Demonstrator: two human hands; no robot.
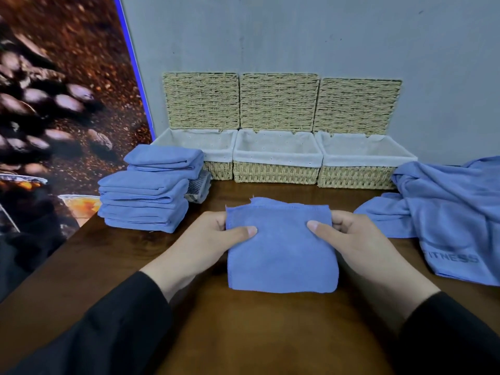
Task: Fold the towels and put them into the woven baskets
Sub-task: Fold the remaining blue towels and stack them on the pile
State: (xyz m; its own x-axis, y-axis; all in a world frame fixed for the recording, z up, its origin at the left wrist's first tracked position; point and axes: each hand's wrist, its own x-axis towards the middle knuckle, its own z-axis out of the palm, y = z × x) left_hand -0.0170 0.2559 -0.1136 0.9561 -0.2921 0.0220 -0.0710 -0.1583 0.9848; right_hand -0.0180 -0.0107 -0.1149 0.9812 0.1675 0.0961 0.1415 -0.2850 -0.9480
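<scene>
Both the left hand (208, 236) and the right hand (354, 234) pinch the far side edges of the small folded blue terry towel (281, 253), thumbs on top, as it lies flat on the dark brown wooden table (243, 334); lifted by those edges alone, the loose layers could sag open and undo the fold, or snag on a cloth-lined woven basket (276, 171). Three such baskets, lids raised, stand against a grey wall (297, 36); a stack of folded blue towels (146, 201) sits left, a heap of unfolded blue towels (446, 212) right.
</scene>
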